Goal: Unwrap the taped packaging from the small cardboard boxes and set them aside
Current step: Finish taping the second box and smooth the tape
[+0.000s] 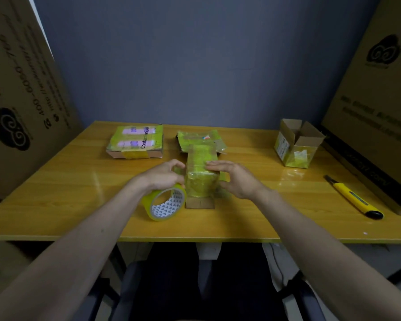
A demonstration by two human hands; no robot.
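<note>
A small cardboard box (200, 179) wrapped in yellow-green tape stands in the middle of the yellow table (56, 193), near the front edge. My left hand (163, 174) is curled over a roll of yellow tape (164, 203) just left of the box, fingertips at the box's left side. My right hand (237, 180) lies on the box from the right, fingers stretched over its top and thumb along its side. Behind it lie another taped package (202, 136) and a flat taped box (137, 142) printed "Contact lenses".
An open-flapped small box (295, 144) stands at the back right. A yellow utility knife (354, 198) lies near the right front edge. Large cardboard cartons flank the table at left (21, 100) and right (375, 100). A chair seat shows below the table edge.
</note>
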